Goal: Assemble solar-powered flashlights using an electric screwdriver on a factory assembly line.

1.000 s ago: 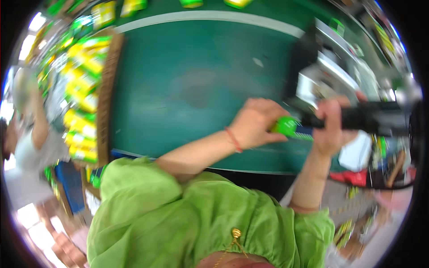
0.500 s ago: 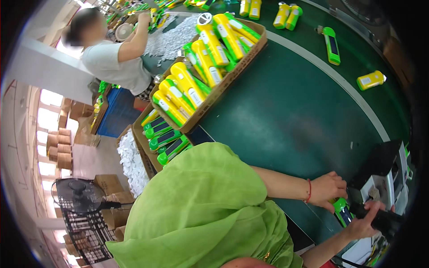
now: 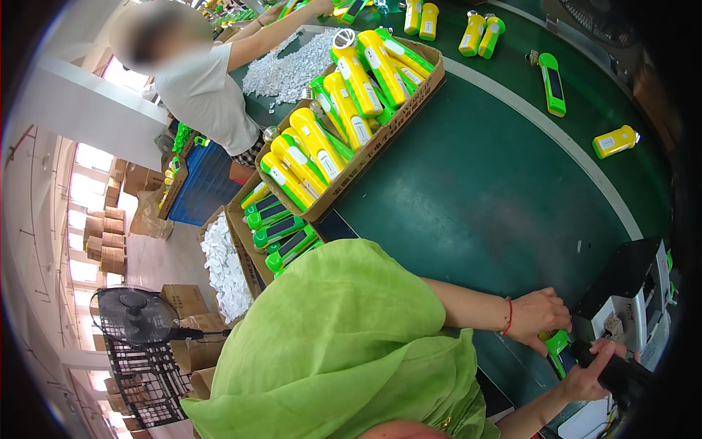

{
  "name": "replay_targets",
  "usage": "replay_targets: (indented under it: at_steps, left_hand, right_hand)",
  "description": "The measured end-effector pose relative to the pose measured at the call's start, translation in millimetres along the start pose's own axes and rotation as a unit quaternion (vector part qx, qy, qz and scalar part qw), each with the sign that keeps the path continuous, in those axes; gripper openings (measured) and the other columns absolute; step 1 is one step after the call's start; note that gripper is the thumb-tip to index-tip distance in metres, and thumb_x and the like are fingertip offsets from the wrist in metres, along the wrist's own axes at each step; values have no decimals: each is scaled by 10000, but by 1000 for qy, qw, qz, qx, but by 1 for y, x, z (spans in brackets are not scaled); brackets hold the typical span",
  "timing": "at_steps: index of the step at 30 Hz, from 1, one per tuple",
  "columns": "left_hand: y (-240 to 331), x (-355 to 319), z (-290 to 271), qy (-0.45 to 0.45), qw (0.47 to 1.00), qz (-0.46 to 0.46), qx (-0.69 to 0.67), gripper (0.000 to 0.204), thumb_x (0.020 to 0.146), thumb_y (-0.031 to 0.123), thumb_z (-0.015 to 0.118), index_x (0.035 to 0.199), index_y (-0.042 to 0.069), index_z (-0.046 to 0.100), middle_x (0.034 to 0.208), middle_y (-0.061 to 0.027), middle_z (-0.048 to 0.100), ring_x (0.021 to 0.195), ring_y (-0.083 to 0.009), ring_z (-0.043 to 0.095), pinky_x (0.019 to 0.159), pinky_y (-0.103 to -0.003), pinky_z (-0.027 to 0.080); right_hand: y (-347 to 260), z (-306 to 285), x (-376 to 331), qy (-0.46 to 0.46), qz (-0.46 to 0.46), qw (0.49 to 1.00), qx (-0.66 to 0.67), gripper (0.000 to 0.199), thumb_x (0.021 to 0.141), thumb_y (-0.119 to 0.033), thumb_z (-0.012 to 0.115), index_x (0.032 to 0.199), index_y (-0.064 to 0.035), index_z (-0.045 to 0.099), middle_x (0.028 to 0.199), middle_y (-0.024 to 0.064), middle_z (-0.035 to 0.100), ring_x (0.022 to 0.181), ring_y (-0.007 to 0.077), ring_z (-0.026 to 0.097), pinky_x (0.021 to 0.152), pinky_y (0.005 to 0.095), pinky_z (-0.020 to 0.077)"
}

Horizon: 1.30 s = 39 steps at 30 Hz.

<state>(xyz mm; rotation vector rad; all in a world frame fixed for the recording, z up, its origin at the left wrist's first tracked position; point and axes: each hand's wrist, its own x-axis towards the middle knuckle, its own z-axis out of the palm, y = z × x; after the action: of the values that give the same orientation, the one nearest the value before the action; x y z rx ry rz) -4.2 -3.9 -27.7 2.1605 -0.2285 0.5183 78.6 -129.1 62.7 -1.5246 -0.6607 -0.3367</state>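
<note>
My left hand [image 3: 537, 318], with a red string at the wrist, grips a small green torch part [image 3: 557, 344] at the near edge of the dark green belt [image 3: 475, 190]. My right hand [image 3: 589, 373] is closed around a black power tool [image 3: 621, 377] whose tip meets the green part. Both hands sit just in front of a grey and black machine box [image 3: 632, 293]. My green sleeve and shoulder [image 3: 344, 336] hide the space under my arms.
A cardboard tray [image 3: 406, 110] of yellow-green torches lies on the belt, with a box of green parts [image 3: 281, 230] beside it. Loose torches [image 3: 552, 84] [image 3: 614, 140] lie farther along. A co-worker [image 3: 205, 88] stands up-belt. A black fan [image 3: 135, 318] stands on the floor.
My head has swung, so the view now takes in the trays and the co-worker. Both hands have stayed together on the green part and the black tool.
</note>
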Motion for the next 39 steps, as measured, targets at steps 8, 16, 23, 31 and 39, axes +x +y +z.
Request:
replay_targets:
  at_steps: [8,16,23,31,39]
  left_hand:
    - [-2,-3,1,22,997,68,34,491,648,361,806,1082,187,660,1053,-28,582,936,-221,572,849,-388,374]
    - [-2,-5,0,45,997,46,52,422,680,362,767,1052,184,671,1058,-44,591,929,-230,584,849,-390,379]
    - [9,12,-16,55,998,29,-17,419,707,357,777,1011,83,687,983,-122,697,896,-322,666,813,-404,535]
    - [5,13,-14,-25,999,-12,44,502,705,236,802,1150,78,630,1084,-96,659,988,-287,623,873,-377,455]
    - [6,8,-14,-28,998,-34,52,510,708,212,807,1161,69,622,1105,-90,652,1008,-278,605,897,-369,444]
  right_hand:
    - [22,-65,45,76,-86,987,115,141,901,21,546,969,137,587,729,126,548,665,188,512,665,354,460]
    - [24,-59,65,21,-106,994,12,174,939,1,525,793,90,557,736,130,550,678,210,528,646,346,478]
    - [49,-82,77,51,-22,988,-146,397,816,36,586,1203,-25,648,956,142,718,752,205,707,703,359,570]
    - [-1,-26,71,50,-35,996,64,497,836,-1,666,1288,43,465,712,44,588,539,116,559,510,248,450]
    - [1,-25,61,66,-116,986,99,543,837,48,614,1338,49,404,683,51,581,525,120,546,529,247,454]
